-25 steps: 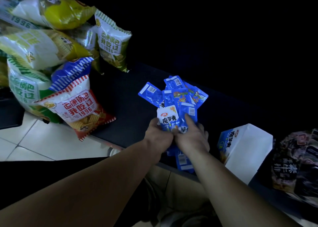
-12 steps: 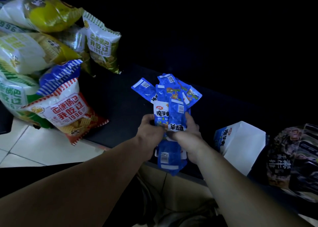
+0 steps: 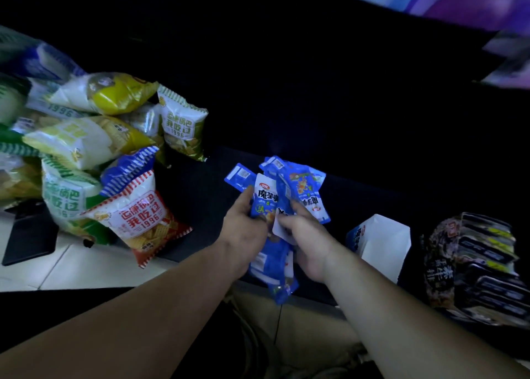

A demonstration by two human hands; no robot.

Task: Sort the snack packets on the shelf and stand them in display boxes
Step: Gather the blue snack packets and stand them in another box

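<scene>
Left hand [image 3: 246,230] and right hand [image 3: 309,242] both gripped a fanned bundle of small blue foil snack packets [image 3: 304,187]: light, floppy, likely slippery, best squeezed mid-stack.

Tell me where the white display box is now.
In the head view the display box sits on the shelf at the right, between the right hand and the dark packets.

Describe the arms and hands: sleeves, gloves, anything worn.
Both are bare. The left hand and right hand wear no gloves, and no ring, watch or band shows in the dim light. The forearms show no sleeve up to the frame edge.
</scene>
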